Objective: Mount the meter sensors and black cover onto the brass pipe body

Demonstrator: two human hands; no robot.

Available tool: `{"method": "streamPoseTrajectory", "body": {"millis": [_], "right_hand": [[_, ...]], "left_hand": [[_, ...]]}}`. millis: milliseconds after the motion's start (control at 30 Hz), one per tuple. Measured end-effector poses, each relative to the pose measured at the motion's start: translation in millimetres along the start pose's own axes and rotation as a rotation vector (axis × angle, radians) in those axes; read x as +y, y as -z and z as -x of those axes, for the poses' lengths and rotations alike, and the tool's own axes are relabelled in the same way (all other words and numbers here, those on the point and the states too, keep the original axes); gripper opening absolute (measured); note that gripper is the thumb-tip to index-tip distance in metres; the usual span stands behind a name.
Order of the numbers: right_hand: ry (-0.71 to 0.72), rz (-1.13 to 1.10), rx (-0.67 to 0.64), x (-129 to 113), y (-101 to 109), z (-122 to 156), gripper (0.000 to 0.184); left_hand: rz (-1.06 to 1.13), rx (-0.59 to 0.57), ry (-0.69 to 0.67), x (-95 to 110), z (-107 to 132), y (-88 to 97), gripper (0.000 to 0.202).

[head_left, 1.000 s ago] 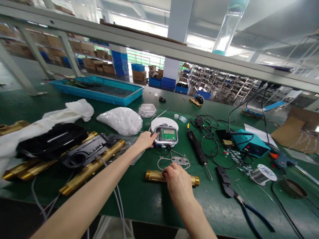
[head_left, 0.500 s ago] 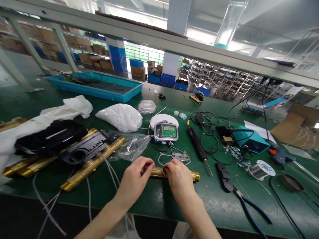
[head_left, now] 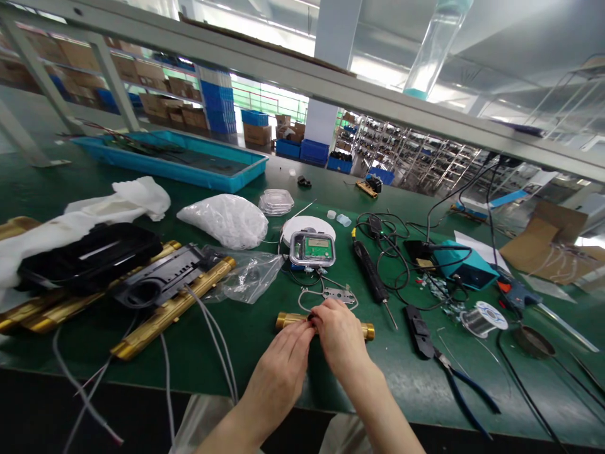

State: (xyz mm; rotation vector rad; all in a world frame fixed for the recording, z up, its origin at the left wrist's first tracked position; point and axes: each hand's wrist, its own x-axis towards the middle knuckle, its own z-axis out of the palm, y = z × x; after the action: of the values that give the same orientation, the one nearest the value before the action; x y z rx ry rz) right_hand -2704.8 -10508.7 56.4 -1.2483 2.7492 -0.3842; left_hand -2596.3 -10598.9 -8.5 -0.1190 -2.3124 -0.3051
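Observation:
A short brass pipe (head_left: pixel 287 321) lies crosswise on the bench in front of me. My left hand (head_left: pixel 282 356) reaches its middle, fingers pressed together. From the other side my right hand (head_left: pixel 344 337) bends over the pipe, its fingertips pinched at the same spot. A small dark piece (head_left: pixel 311 318) shows at the meeting fingertips; most of it is hidden. Just behind, a metal plate with holes (head_left: pixel 338 294) lies beside a grey cable. Farther back, a meter box with a display and green circuit board (head_left: pixel 312 250) leans on a white round disc (head_left: pixel 309 224).
Left are longer brass pipes (head_left: pixel 174 309), black housings (head_left: pixel 89 257) and plastic bags (head_left: pixel 227 221). A blue tray (head_left: pixel 189 161) stands behind. To the right lie an electric screwdriver (head_left: pixel 371 271), blue-handled pliers (head_left: pixel 466 391), a solder spool (head_left: pixel 484 318) and a glue gun (head_left: pixel 515 293).
My left hand has moved right and closed in on the middle of the brass pipe, meeting my right hand's fingertips. The right hand stays at the pipe. The view has shifted slightly.

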Motion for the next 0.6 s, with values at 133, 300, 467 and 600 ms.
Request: {"method": "streamPoseTrajectory", "body": {"millis": [133, 300, 467, 600], "right_hand": [[0.037, -0.001, 0.003, 0.5, -2.3, -1.3, 0.026], [0.075, -0.121, 0.057, 8.9, -1.6, 3.0, 0.028], [-0.176, -0.288, 0.299, 63.2, 15.5, 1.5, 0.026], [-0.263, -0.146, 0.127, 104.9, 15.3, -16.4, 0.025]], "left_hand": [[-0.102, -0.011, -0.042, 1.6, 1.7, -6.2, 0.034], [-0.214, 0.033, -0.085, 3.2, -1.5, -8.5, 0.035], [-0.203, 0.006, -0.058, 4.7, -4.3, -4.5, 0.036], [-0.156, -0.009, -0.028, 7.4, -4.8, -3.7, 0.033]]}}
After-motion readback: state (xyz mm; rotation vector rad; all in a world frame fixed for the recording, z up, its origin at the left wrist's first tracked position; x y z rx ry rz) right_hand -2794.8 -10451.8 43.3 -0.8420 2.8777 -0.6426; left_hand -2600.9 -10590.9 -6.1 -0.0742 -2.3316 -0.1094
